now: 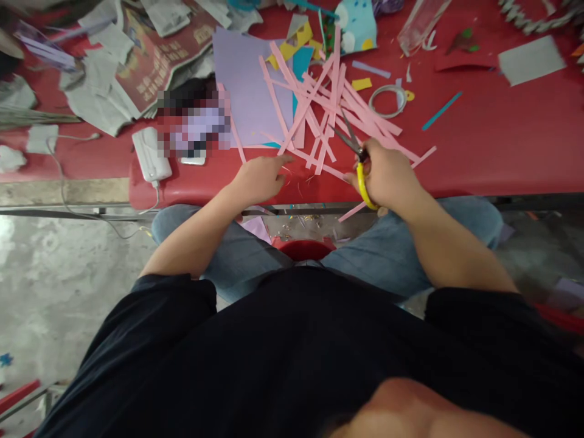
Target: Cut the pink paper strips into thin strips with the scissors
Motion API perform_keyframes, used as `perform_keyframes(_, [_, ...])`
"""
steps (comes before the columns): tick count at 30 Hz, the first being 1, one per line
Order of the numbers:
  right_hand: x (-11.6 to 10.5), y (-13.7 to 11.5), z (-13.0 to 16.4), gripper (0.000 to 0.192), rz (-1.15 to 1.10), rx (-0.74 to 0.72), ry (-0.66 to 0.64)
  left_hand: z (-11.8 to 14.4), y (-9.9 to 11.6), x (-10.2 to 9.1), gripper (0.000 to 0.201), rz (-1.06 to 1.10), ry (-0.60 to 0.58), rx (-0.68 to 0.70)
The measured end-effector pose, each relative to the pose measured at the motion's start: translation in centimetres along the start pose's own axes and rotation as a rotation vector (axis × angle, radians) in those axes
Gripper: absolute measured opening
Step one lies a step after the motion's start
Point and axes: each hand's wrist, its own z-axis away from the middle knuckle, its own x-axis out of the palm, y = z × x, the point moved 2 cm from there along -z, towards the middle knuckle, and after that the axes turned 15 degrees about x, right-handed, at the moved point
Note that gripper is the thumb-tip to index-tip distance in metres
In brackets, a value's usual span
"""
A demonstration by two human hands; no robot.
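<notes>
My right hand point(392, 173) is closed around the yellow handles of a pair of scissors point(362, 176). The blades point up and left, slightly apart, over a heap of pink paper strips point(314, 100). A strip end sticks out below that hand, past the table's front edge. My left hand point(260, 179) hovers by the near edge of the red table point(493, 152), forefinger stretched to the right and thumb apart from it. No object shows in its fingers. Under the strips' left part lies a sheet of purple paper point(246, 79).
Behind the strips is a roll of tape point(387, 100). To its right lies a blue strip point(441, 111). A white power bank point(151, 155) with a cable stands at the left, beside a blurred-out patch. Crumpled newspaper point(100, 85) covers the back left. A clear bottle point(422, 27) lies behind.
</notes>
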Motion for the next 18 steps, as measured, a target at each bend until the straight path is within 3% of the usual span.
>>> perform_keyframes(3, [0.9, -0.6, -0.2, 0.044, 0.18, 0.046, 0.0, -0.1, -0.3, 0.4, 0.055, -0.12, -0.129, 0.004])
perform_keyframes(7, [2.1, -1.8, 0.1, 0.037, 0.262, 0.007, -0.001, -0.3, -0.2, 0.6, 0.058, -0.185, -0.166, -0.009])
perform_keyframes(14, [2.9, -2.6, 0.4, 0.036, 0.257, -0.011, -0.059, 0.9, 2.9, 0.3, 0.062, -0.158, -0.325, 0.105])
perform_keyframes(18, [2.9, -2.6, 0.3, 0.041, 0.253, -0.023, -0.1, 1.4, 4.1, 0.3, 0.067, -0.175, -0.327, 0.079])
